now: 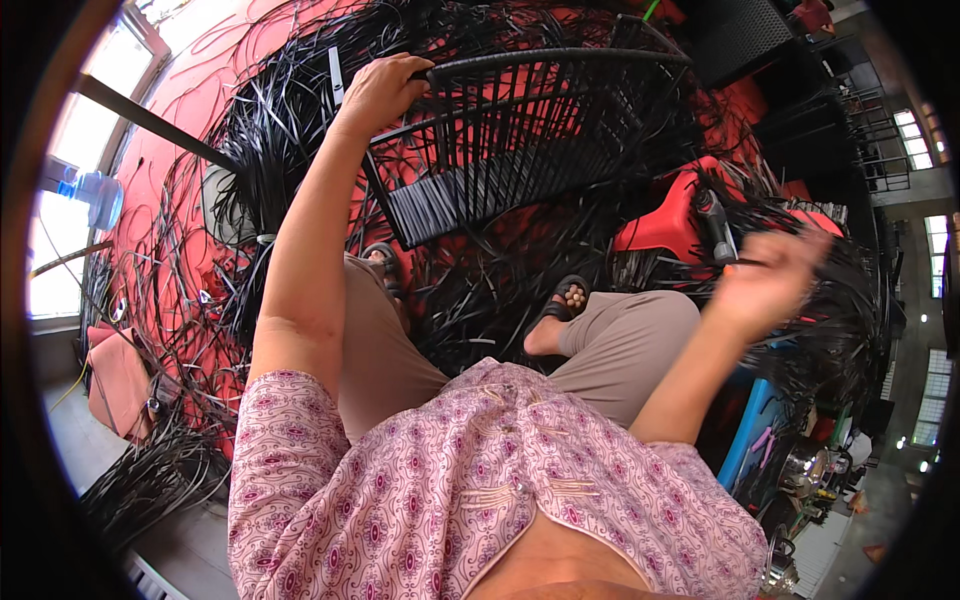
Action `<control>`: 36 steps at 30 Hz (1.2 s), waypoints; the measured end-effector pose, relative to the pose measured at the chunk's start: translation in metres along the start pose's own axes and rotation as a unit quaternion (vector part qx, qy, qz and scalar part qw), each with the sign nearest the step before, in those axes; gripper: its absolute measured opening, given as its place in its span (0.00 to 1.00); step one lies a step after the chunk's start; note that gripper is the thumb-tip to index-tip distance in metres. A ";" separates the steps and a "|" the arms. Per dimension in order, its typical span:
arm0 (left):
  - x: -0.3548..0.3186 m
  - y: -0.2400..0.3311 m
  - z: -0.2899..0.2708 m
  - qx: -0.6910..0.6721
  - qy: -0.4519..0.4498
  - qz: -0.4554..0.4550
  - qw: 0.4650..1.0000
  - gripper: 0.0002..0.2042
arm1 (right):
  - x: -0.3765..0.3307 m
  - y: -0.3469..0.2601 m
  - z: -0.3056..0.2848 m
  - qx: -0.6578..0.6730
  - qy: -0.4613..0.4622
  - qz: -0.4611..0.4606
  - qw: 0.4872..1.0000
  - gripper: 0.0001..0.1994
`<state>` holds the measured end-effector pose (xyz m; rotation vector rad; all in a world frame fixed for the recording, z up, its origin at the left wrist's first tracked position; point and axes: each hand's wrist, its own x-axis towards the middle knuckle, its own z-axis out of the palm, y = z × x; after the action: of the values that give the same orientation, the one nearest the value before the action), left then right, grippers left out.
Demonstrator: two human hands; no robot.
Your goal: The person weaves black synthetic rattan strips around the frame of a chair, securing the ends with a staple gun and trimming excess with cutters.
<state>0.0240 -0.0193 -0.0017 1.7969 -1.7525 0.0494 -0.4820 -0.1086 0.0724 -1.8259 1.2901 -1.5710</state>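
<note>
A black frame (562, 58) with rows of black strips stretched across it stands tilted in front of my knees. Its lower part carries a tightly woven grey-black band (470, 195). My left hand (380, 95) is closed around the frame's upper left corner, arm stretched forward. Off to the right, my right hand (768, 282) is raised and smeared by motion, so its fingers cannot be made out. A thin dark piece shows beside it, too blurred to name. Just beyond that hand, a grey and black hand tool (713, 222) lies against a red plastic stool (660, 225).
Loose black strips (290, 110) lie in heaps over the red floor (185, 205) all around. A dark pole (160, 125) slants in at the left, near a clear blue water bottle (100, 200). A blue plastic edge (750, 430) stands by my right elbow.
</note>
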 end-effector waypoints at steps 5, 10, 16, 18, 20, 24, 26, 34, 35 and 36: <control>0.010 0.006 0.007 -0.012 0.012 0.031 0.999 0.16 | -0.178 0.126 0.082 -0.334 -0.509 0.011 0.793 0.17; 0.001 0.006 0.001 -0.028 -0.010 0.025 0.999 0.16 | -0.156 -0.010 0.148 0.010 -0.534 0.181 0.826 0.17; 0.009 0.006 0.003 -0.041 0.004 0.039 0.998 0.16 | -0.110 -0.046 0.292 0.169 -0.346 0.083 0.919 0.20; 0.010 0.004 0.005 -0.041 0.013 0.047 0.998 0.16 | -0.104 -0.049 0.324 0.241 -0.369 0.111 0.891 0.19; 0.009 0.002 0.005 -0.044 0.007 0.037 0.998 0.16 | -0.107 -0.053 0.335 0.294 -0.394 0.163 0.856 0.16; 0.009 -0.010 0.007 -0.063 -0.006 0.053 0.997 0.17 | -0.127 -0.054 0.344 0.379 -0.372 0.239 0.813 0.11; 0.011 -0.007 0.005 -0.082 -0.019 0.059 0.995 0.18 | -0.137 -0.047 0.348 0.397 -0.356 0.268 0.802 0.11; 0.012 -0.003 0.000 -0.106 -0.041 0.021 0.993 0.20 | -0.143 -0.021 0.355 0.406 -0.393 0.296 0.770 0.12; 0.012 -0.004 -0.003 -0.104 -0.041 0.007 0.994 0.21 | -0.150 -0.017 0.356 0.403 -0.396 0.312 0.764 0.12; 0.013 -0.006 -0.002 -0.107 -0.040 -0.004 0.993 0.21 | -0.157 -0.008 0.356 0.396 -0.397 0.328 0.760 0.12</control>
<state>0.0315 -0.0300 0.0030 1.6706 -1.7338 -0.2097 -0.1402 -0.0644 -0.1082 -1.0566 0.5666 -0.6151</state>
